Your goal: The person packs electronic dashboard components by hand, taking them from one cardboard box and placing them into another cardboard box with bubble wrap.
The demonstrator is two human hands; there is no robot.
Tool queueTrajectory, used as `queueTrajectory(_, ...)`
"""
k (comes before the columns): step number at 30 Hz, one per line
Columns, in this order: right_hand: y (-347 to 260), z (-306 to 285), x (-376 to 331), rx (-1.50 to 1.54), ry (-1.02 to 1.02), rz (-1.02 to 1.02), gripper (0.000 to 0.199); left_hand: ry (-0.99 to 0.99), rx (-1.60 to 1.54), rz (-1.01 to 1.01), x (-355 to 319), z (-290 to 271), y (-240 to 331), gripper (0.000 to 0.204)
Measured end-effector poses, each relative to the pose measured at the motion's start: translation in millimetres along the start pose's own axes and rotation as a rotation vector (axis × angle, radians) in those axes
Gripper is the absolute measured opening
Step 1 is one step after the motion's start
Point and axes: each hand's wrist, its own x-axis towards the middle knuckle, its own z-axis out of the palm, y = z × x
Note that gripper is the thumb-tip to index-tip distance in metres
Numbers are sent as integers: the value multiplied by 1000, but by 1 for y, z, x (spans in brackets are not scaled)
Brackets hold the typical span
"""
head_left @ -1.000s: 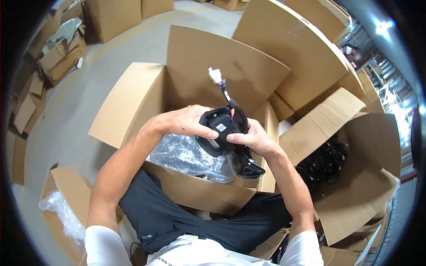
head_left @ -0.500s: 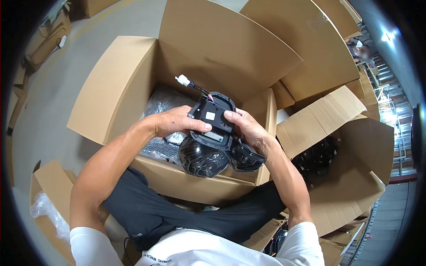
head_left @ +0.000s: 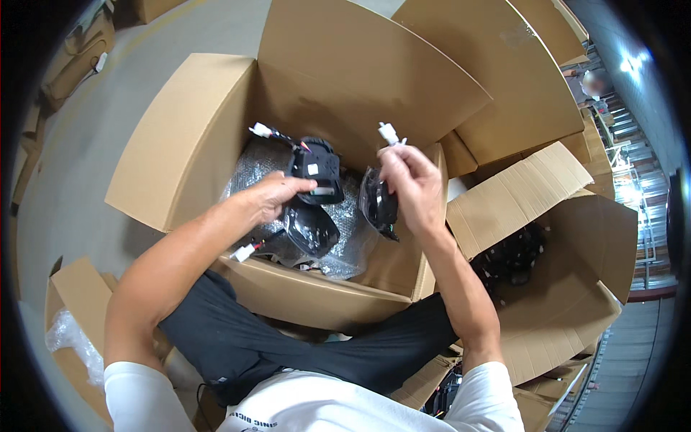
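Note:
Over the open cardboard box [head_left: 306, 299], my left hand [head_left: 270, 198] grips a black plastic unit [head_left: 317, 162] by its near left side, thumb across its flat back with a small white label. Wires run from that unit to a white plug [head_left: 260, 130]. Below it shows a glossy dark rounded part [head_left: 313, 229]; I cannot tell whether it is joined to the unit. My right hand [head_left: 414, 176] has its fingers closed around a black film-wrapped part [head_left: 378, 205], with a white connector [head_left: 388, 132] sticking up above the fingers. The two hands are apart.
Bubble wrap [head_left: 252, 173] lines the box. Another white plug [head_left: 245, 252] lies by its near left wall. At the right, an open carton [head_left: 561, 288] holds dark parts [head_left: 515, 255]. A smaller carton with clear wrap [head_left: 72, 342] stands at the left.
Both hands were together on the black unit. The left has moved left with it; the right has moved apart and now holds the film-wrapped part and connector.

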Motion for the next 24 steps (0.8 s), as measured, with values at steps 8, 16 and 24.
queueTrajectory(8, -35, 55, -60, -409, -753, -860, 34, -271, -162, -147, -17, 27, -24, 30)
queueTrajectory(16, -39, 49, -62, -291, -757, -806, 43, -470, -435, 212, 3, 28, -24, 38)
queueTrajectory(24, -64, 59, -54, -731, -62, -728, 80, -464, -497, 418, -13, 30, -7, 48)
